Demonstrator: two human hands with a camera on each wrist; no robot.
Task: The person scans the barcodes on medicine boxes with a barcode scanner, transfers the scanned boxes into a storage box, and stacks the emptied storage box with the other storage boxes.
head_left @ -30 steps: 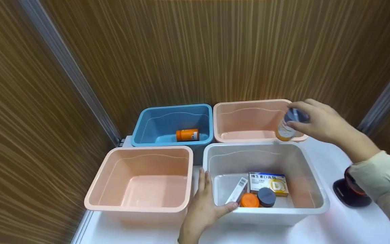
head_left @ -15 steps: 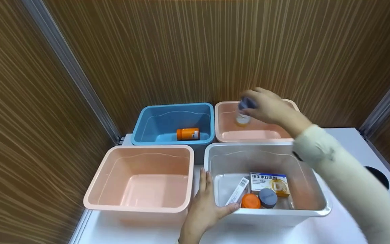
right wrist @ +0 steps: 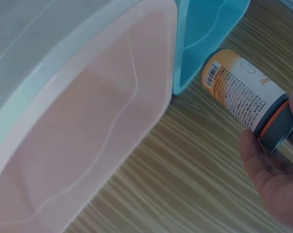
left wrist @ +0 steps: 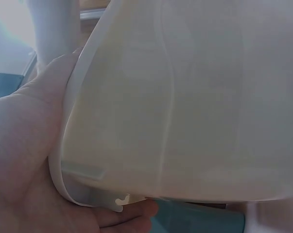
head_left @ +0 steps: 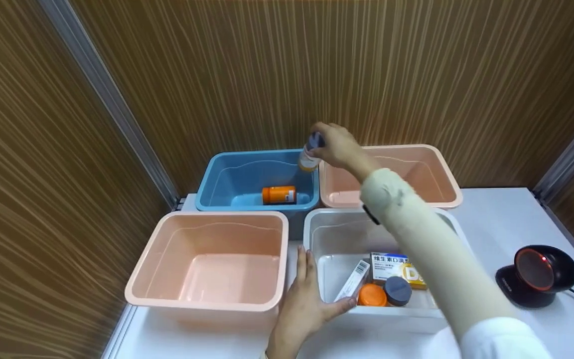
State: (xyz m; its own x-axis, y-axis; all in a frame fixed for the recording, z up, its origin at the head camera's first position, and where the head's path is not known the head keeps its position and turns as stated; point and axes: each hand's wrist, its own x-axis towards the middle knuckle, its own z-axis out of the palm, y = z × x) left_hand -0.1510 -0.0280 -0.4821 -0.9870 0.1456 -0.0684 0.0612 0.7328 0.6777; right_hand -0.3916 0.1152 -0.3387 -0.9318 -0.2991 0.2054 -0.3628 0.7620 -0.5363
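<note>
My right hand [head_left: 339,144] grips a pill bottle [right wrist: 243,90] by its dark grey cap. The bottle, white and orange-labelled, hangs tilted over the right rim of the blue bin [head_left: 234,174]. An orange bottle [head_left: 279,195] lies on its side in that bin. My left hand [head_left: 303,310] rests against the front left corner of the white bin [head_left: 391,319], fingers straight along the outside, thumb at the front rim. Inside the white bin are a vitamin D box [head_left: 389,268], a narrow white box [head_left: 353,282], an orange-capped bottle [head_left: 372,295] and a grey-capped bottle [head_left: 397,290].
One pink bin [head_left: 207,305] stands front left, and another pink bin [head_left: 431,174] stands back right, partly behind the right arm. A black scanner-like device [head_left: 536,274] with a cable sits at the right. A wood-grain wall [head_left: 267,75] rises behind the bins.
My right hand has carried the pill bottle leftward, from the right side of the back pink bin across to the blue bin. My left hand has stayed at the white bin's corner.
</note>
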